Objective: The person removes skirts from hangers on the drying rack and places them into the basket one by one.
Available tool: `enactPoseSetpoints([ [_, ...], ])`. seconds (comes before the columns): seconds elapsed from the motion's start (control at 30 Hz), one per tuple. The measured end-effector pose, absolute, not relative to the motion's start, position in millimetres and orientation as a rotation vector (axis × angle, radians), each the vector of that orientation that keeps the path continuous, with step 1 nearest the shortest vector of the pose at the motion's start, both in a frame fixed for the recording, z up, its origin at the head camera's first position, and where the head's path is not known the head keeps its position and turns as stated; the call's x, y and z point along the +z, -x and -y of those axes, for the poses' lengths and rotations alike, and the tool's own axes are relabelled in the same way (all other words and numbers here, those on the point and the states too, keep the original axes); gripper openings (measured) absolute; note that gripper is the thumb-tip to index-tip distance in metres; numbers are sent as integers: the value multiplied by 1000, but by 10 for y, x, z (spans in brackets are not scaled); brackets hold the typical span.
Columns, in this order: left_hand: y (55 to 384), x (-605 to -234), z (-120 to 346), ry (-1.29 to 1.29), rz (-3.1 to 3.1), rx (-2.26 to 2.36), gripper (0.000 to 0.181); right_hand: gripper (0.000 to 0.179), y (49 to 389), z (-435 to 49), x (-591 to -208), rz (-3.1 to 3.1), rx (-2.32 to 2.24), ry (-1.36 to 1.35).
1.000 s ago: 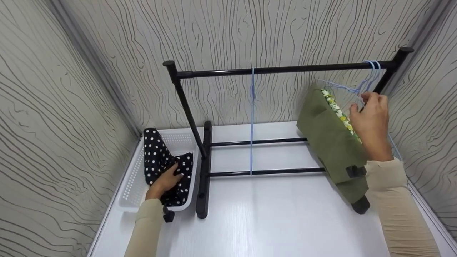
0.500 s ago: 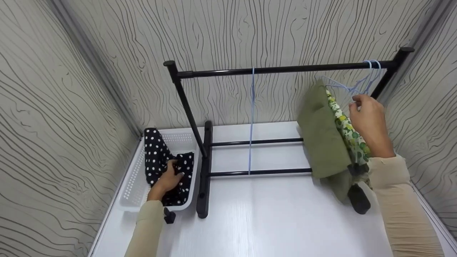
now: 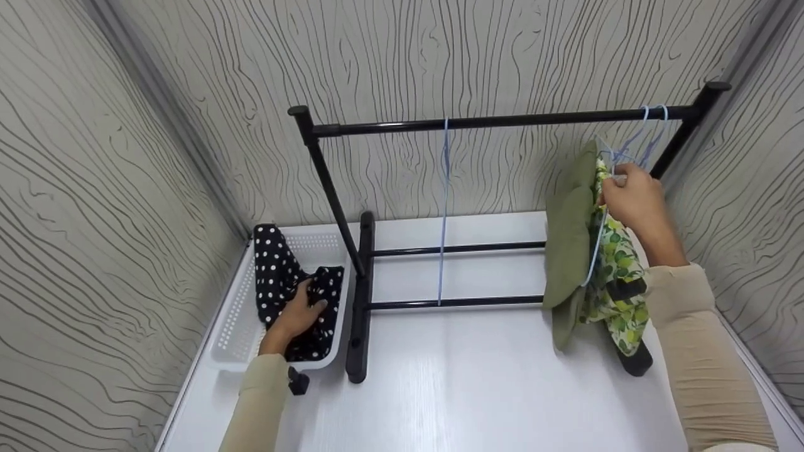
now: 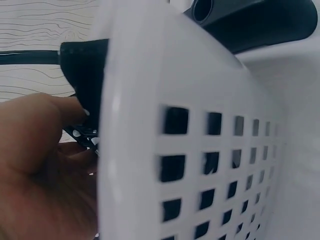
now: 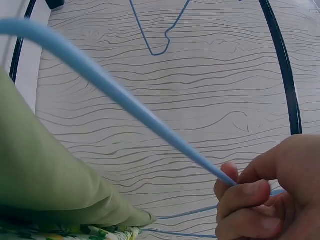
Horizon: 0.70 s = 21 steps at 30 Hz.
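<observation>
My right hand (image 3: 634, 194) pinches a light-blue hanger (image 5: 140, 112) near the right end of the rack. Its long rod slants down in front of the garments in the head view; I cannot tell whether its hook is on the rail. Beside this hand hang an olive-green garment (image 3: 568, 232) and a lemon-and-leaf print garment (image 3: 622, 263), on blue hangers. My left hand (image 3: 298, 317) is inside the white basket (image 3: 235, 339), gripping a black polka-dot cloth (image 3: 270, 257). In the left wrist view the basket wall hides part of that hand's fingers.
A black garment rack (image 3: 502, 120) stands on the white table (image 3: 440, 389), with two low crossbars. One bare blue hanger (image 3: 445, 188) hangs mid-rail. Black feet of the rack lie beside the basket and under the garments. Wood-pattern walls (image 3: 408, 56) enclose the space.
My right hand has moved slightly left, and a hanger rod now shows below it. The green garment has swung right and narrowed, uncovering more of the printed one. My left hand stays nearly still.
</observation>
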<state>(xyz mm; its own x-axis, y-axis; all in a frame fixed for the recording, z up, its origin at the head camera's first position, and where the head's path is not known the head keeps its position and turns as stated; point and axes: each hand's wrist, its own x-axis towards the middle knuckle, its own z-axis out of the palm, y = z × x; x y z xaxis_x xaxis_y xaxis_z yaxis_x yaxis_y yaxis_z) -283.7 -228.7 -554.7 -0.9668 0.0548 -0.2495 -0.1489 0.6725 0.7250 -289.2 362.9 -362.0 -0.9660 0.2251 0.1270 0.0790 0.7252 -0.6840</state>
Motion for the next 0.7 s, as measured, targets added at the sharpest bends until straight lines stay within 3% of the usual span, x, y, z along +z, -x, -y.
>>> enactPoseSetpoints([
  [0.27,2822,-5510,2252,60,-2628,1230,72,74,2982,-3609,-3556,2720,1123,248],
  [0.53,2848,-5500,2200,18,-2720,1325,60,59,3011,-3554,-3507,2707,1130,233],
  [0.7,2873,-5488,2154,-41,-2777,1398,55,67,3004,-3544,-3524,2699,1102,228],
])
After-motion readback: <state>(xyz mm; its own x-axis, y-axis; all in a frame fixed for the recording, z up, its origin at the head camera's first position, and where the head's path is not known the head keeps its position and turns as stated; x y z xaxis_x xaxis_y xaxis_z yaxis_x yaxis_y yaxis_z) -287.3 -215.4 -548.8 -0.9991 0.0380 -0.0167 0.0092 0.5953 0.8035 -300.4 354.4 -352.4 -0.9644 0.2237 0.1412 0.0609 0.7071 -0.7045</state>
